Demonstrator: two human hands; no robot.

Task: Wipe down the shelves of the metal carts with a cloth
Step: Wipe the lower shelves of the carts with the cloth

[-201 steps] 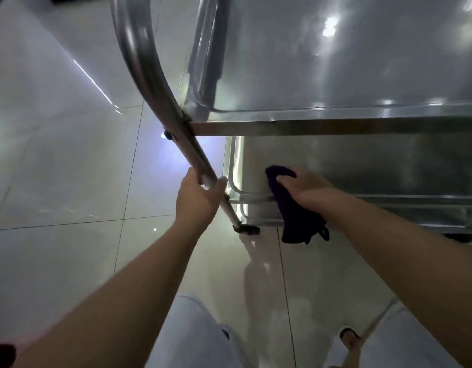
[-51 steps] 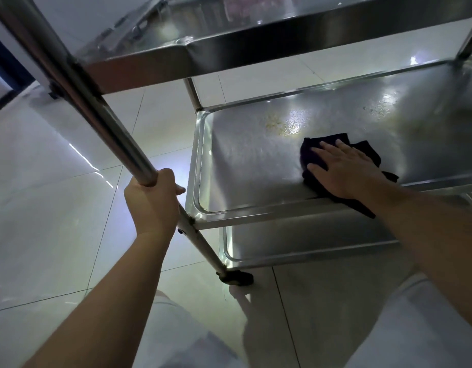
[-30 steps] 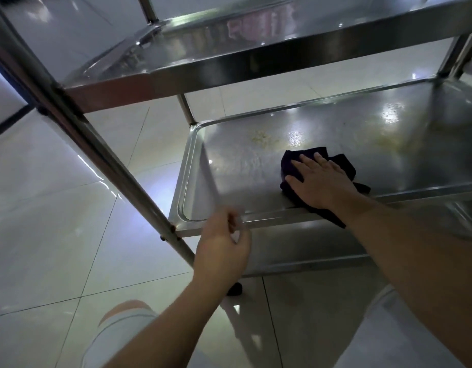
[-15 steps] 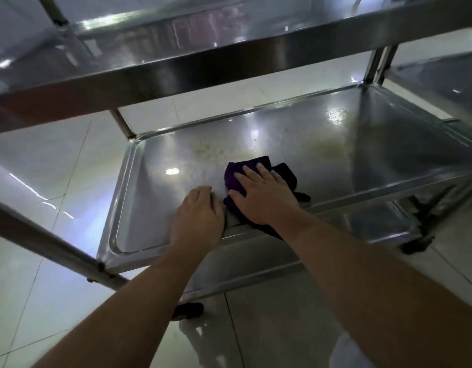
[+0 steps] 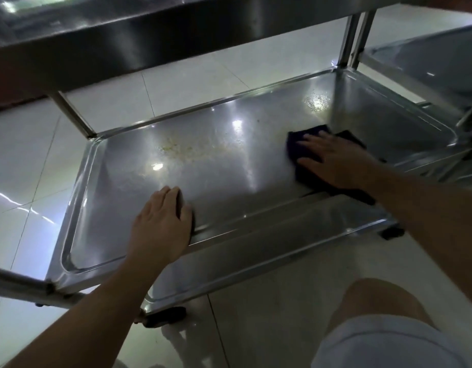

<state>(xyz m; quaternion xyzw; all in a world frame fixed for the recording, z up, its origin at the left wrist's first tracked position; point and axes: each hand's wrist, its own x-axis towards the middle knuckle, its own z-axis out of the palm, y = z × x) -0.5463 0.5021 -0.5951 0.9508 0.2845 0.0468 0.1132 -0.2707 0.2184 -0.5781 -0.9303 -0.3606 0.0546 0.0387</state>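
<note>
At the bottom right of the frame is one bare knee (image 5: 373,301) above pale shorts (image 5: 389,346), over a glossy tiled floor (image 5: 282,301). Two bare forearms reach up from the lower edge toward one metal cart, which shows three shelves stacked one above another.

Lowest is the bottom shelf (image 5: 256,261), its near rim catching the light, with two dark wheels in sight: one (image 5: 164,316) at lower centre and one (image 5: 393,231) at right.

Above it lies the middle shelf (image 5: 216,166), a shallow steel tray with a raised lip. The left hand (image 5: 162,227) rests on its near edge at centre left, fingers flat and together, holding nothing. The right hand (image 5: 336,160) lies at right of centre, fingers spread and straight, pressing down on one dark cloth (image 5: 298,144) that sits on the tray's right part and hangs over the near rim. One yellowish stain (image 5: 181,147) marks the tray between the hands and farther back; a second speckled patch (image 5: 316,102) shines near the far right corner.

The top shelf (image 5: 150,41) spans the upper frame. A second cart's shelf (image 5: 428,62) shows at upper right.
</note>
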